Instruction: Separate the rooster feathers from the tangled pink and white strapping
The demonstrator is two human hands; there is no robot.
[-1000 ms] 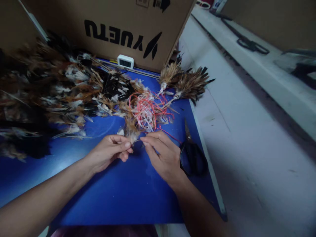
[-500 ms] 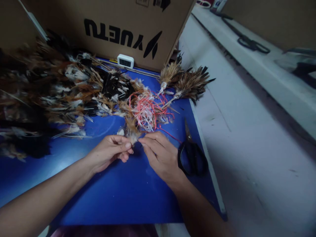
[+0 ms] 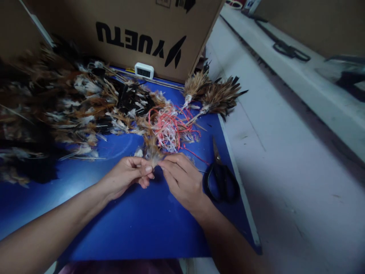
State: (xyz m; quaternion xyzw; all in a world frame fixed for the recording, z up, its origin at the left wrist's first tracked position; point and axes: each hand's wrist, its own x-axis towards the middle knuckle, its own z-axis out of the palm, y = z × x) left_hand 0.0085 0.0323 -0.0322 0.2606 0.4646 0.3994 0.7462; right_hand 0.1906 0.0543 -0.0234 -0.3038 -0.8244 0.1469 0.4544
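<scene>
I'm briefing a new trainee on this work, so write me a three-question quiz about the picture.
1. True or false: the scissors lie to the right of the right hand.
2. What does the left hand pinch? (a) the red string (b) a feathery piece (c) the scissors
3. Fill in: the lettering on the cardboard box appears upside ____.

Key: 1 true; 2 b; 3 down.
</scene>
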